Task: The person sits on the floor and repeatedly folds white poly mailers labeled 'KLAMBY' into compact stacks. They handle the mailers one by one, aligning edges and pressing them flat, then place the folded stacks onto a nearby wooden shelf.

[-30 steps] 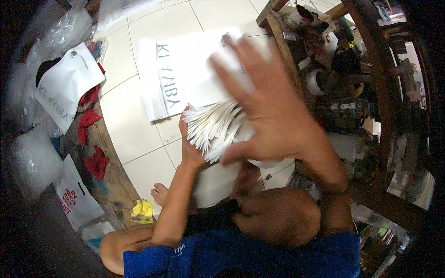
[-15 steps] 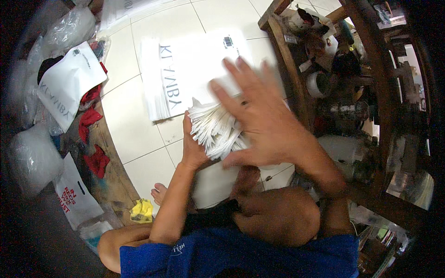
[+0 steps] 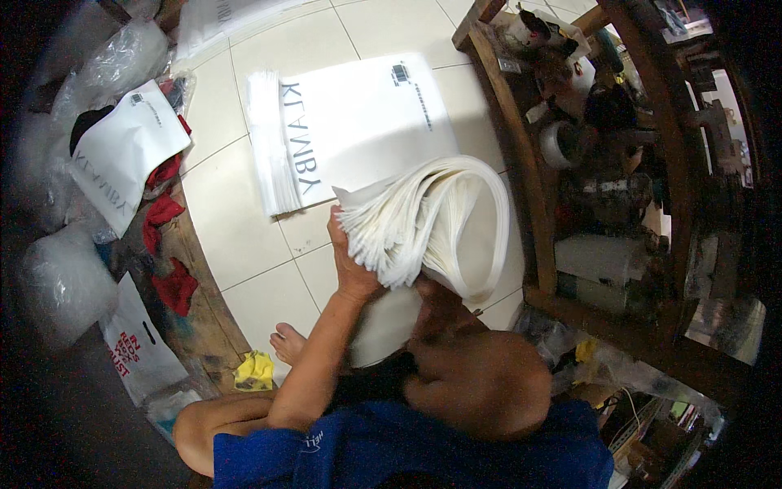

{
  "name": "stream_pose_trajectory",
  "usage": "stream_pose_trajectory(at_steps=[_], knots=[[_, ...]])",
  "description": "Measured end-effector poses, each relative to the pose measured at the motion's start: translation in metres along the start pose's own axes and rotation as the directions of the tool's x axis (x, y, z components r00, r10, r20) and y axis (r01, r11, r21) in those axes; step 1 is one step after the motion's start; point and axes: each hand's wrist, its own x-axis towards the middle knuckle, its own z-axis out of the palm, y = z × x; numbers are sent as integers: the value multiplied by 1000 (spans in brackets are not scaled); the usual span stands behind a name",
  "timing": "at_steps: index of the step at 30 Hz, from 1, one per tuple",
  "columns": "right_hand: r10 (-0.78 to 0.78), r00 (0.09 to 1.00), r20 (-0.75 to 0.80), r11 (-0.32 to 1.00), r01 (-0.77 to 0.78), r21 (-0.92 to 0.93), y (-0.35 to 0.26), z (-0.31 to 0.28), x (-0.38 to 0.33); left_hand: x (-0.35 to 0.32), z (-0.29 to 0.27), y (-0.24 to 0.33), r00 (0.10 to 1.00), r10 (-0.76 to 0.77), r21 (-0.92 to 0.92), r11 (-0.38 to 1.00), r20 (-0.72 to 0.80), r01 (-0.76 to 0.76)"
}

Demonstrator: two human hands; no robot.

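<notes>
A thick bundle of white plastic bags (image 3: 379,232) is held above the floor in front of me. Its layered edges fan out on the left, and its right side bends round in a wide loop. My left hand (image 3: 355,273) is closed around the bundle's left end, with part of the fingers hidden behind it. My right hand does not show. Beyond the bundle, a flat pile of printed white bags (image 3: 358,106) lies on the tiles, with a thick stack of folded edges (image 3: 271,147) along its left side.
At left are a white printed bag (image 3: 130,155), clear plastic wrapping (image 3: 114,69), red cloth scraps (image 3: 173,285) and a wooden board (image 3: 199,277). A yellow cloth (image 3: 254,371) lies near my foot (image 3: 287,342). A cluttered wooden rack (image 3: 509,114) stands at right.
My right hand, spread over the bundle before, has gone out of sight. The bundle's looped right side now shows. My left hand still grips it, slightly further right.
</notes>
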Motion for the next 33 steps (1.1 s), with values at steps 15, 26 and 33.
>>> stream_pose_trajectory(at_steps=[15, 26, 33], knots=[[-218, 968, -125, 976, 218, -12, 14, -4, 123, 13, -100, -37, 902, -136, -392, 866, 410, 309], [-553, 833, -2, 794, 526, -306, -110, -101, 168, 33, -287, -6, 977, 169, -366, 924, 128, -112], [-518, 855, 17, 839, 512, -183, -169, -110, 168, 48, -250, 20, 905, 401, -414, 807, -138, -421]])
